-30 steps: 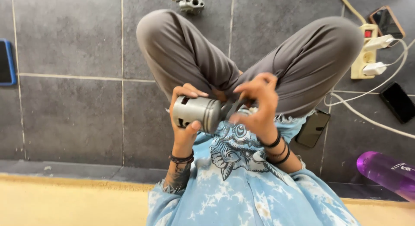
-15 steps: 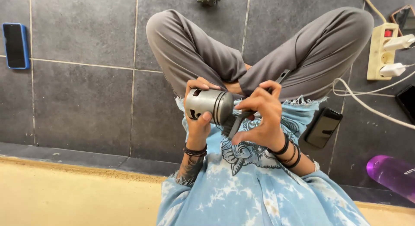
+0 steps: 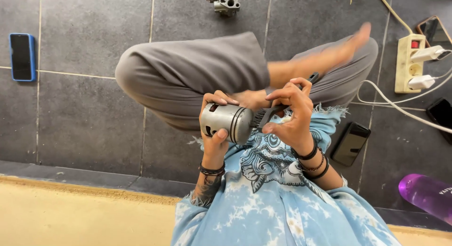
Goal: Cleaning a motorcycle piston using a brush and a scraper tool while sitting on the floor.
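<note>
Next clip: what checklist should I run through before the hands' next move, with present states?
1. Left hand grip wrapped around the metal piston: ok.
2. Right hand pinching the brush handle: ok.
3. Bristles against the piston's end: ok.
4. Piston surface clean: cannot tell.
5. Black phone on the floor, apart from both hands: ok.

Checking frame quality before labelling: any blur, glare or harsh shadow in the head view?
Head view: light is even and soft with no hard shadows; the bare foot is motion-blurred; the grey metal piston and black brush in the hands are sharp, with mild sheen on the piston; slight wide-angle stretch at the edges.
</note>
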